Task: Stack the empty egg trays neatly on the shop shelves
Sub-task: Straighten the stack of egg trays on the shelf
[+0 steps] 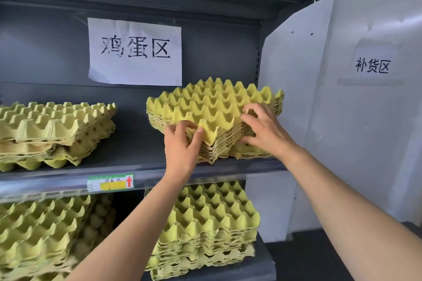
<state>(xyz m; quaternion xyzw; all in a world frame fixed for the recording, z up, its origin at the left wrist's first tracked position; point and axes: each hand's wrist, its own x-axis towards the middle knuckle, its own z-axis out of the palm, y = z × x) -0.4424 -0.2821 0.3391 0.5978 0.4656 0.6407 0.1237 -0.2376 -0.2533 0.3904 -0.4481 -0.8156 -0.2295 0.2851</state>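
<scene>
- Item: stack of egg trays (212,102), yellow-green moulded pulp, nested several deep. Location: right end of the middle shelf (68,162), turned so one corner points out over the front edge and not square to it.
- Beneath it, at the right: a bottom tray (251,152) flat on the shelf, its edge showing out of line with the stack above.
- Left hand (182,143): fingers curled over the near corner of the stack, thumb on the top tray's rim, holding that corner.
- Right hand (265,128): fingers spread over the cups at the right front, thumb low against the side layers, so the stack is pinched top to bottom.
- Step in hand, as judged: seating and squaring the stack. Done well, both hands turn it together until its front edge runs along the shelf lip, cups dropping into those of the tray below, then push it back off the edge.
- Risk: pulp rims crush if squeezed, and one-sided pressure skews the layers.
- Same shelf, left: a second tray pile (57,125), loosely aligned.
- Lower shelf: further tray piles (212,223).
- Backing panel: paper sign (134,52); shelf lip: price label (110,182).
</scene>
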